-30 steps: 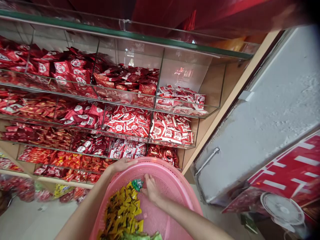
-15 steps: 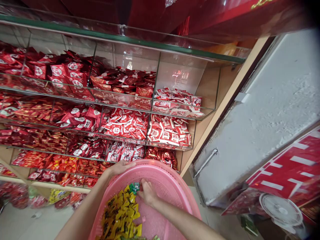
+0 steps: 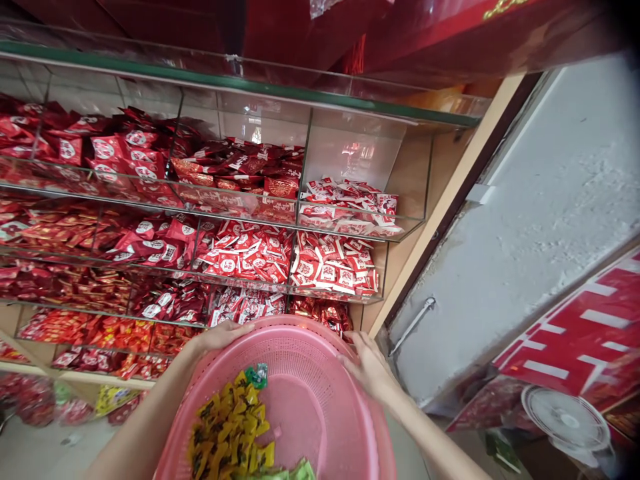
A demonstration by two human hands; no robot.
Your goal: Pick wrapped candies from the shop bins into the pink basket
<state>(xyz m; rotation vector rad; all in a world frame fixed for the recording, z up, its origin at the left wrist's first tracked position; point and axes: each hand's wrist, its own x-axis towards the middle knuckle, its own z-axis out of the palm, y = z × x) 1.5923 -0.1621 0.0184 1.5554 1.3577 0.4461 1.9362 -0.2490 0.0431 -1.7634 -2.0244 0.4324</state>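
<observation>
A pink plastic basket (image 3: 345, 393) with a perforated wall is tilted in front of me. My left hand (image 3: 220, 337) grips its rim at the upper left. On the right side, the fingers of my right hand (image 3: 367, 367) lie over the rim and hold it, with the thumb hidden. Yellow wrapped candies (image 3: 233, 427) are heaped along the basket's left side. By their upper end sits a small group of green shiny wrapped candies (image 3: 257, 376). Light green packets (image 3: 293, 472) show at the bottom, cut off by the picture's edge.
Ahead stand glass shelves (image 3: 250, 217) whose compartments hold many red candy packets (image 3: 335, 267). To the right are a grey wall (image 3: 540, 213), a red-and-white panel (image 3: 590, 333) and a white fan (image 3: 565, 420). Bagged goods (image 3: 37, 400) lie on the floor at lower left.
My right hand has left the green candies inside the basket and moved right onto the rim. The basket has shifted slightly left, and more of the light green packets shows.
</observation>
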